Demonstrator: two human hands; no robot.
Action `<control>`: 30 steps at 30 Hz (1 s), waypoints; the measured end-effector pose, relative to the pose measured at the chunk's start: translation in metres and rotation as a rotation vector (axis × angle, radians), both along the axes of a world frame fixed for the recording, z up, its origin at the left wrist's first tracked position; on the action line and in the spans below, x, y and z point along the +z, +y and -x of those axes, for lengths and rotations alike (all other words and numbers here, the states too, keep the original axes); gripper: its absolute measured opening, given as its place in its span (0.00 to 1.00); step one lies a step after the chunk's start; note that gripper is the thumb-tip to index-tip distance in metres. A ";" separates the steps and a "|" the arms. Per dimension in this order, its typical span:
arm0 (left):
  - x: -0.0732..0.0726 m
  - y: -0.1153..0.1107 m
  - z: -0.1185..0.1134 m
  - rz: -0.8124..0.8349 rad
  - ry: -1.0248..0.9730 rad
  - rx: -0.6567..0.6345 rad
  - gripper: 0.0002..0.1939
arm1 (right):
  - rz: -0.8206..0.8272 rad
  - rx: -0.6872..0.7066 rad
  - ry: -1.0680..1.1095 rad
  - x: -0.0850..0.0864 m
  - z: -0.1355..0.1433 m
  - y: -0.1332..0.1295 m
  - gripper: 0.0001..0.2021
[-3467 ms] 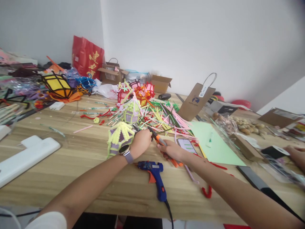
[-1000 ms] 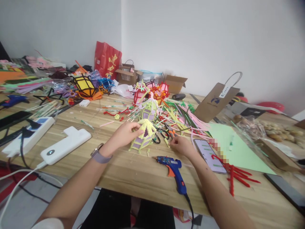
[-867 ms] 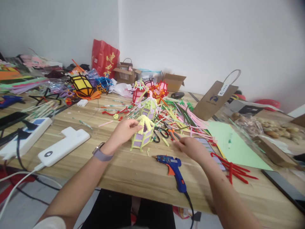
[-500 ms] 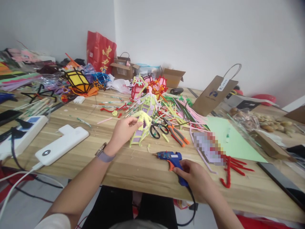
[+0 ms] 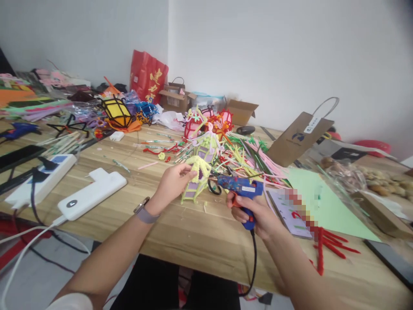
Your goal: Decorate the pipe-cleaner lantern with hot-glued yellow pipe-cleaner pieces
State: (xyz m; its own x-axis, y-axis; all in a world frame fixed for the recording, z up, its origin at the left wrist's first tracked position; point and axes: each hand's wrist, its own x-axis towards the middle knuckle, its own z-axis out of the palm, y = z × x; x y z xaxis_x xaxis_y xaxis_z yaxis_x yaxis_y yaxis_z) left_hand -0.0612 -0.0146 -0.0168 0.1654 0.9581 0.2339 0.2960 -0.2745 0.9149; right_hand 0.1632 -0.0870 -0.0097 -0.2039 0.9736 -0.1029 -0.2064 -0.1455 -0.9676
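Observation:
My left hand (image 5: 176, 180) pinches the top of a small yellow-green and purple pipe-cleaner lantern (image 5: 192, 189), which stands on the table. In my right hand (image 5: 254, 211) is a blue glue gun (image 5: 237, 184) with an orange trigger, raised above the table. Its nozzle points left, close beside the lantern's upper right side; whether it touches I cannot tell. Black-handled scissors (image 5: 214, 188) lie partly hidden under the gun. Behind stands another lantern of similar colours (image 5: 206, 148).
Loose pipe cleaners (image 5: 248, 159) spread behind the gun. A white power bank (image 5: 93, 196) and a power strip (image 5: 41, 181) lie at left. A light green sheet (image 5: 332, 206), a brown paper bag (image 5: 300, 137) and red pipe cleaner pieces (image 5: 320, 252) are at right. The gun's cord (image 5: 254, 262) hangs over the table edge.
My right hand has lifted the glue gun from low over the table and brought its nozzle up beside the lantern. The left hand keeps its hold. The view has shifted slightly.

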 end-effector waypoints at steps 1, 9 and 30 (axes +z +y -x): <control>0.000 0.000 0.001 -0.012 -0.002 0.011 0.15 | -0.015 0.010 -0.028 0.000 0.002 0.008 0.14; 0.006 -0.008 -0.005 0.079 -0.010 0.025 0.14 | -0.040 -0.029 -0.198 -0.014 0.005 0.022 0.21; 0.005 -0.013 -0.008 0.066 -0.062 0.015 0.13 | 0.017 -0.027 -0.180 -0.016 0.003 0.012 0.19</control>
